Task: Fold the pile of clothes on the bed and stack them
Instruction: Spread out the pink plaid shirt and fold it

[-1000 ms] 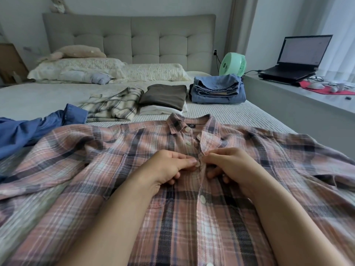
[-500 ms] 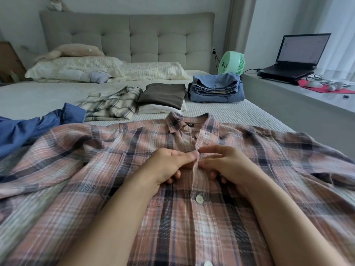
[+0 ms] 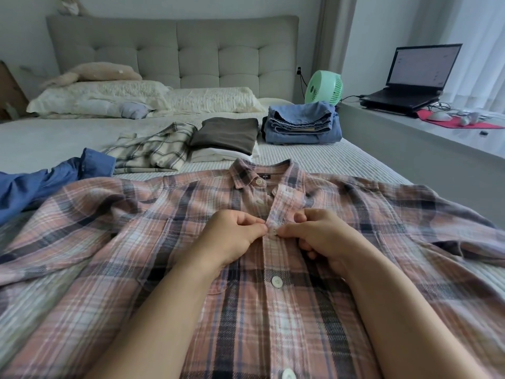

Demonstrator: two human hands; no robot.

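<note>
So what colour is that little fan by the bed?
Mint green; the fan shows best in the head view.

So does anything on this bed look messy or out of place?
Only the blue garment at the left, crumpled and unfolded beside the pink plaid shirt. The cream plaid shirt is folded loosely, less square than the denim stack. Nothing looks spilled or damaged.

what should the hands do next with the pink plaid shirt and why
Probably finish pushing the button through its hole. The left hand and right hand both pinch the placket of the pink plaid shirt around it; the buttons below are closed, while the collar still gapes open above.
</note>
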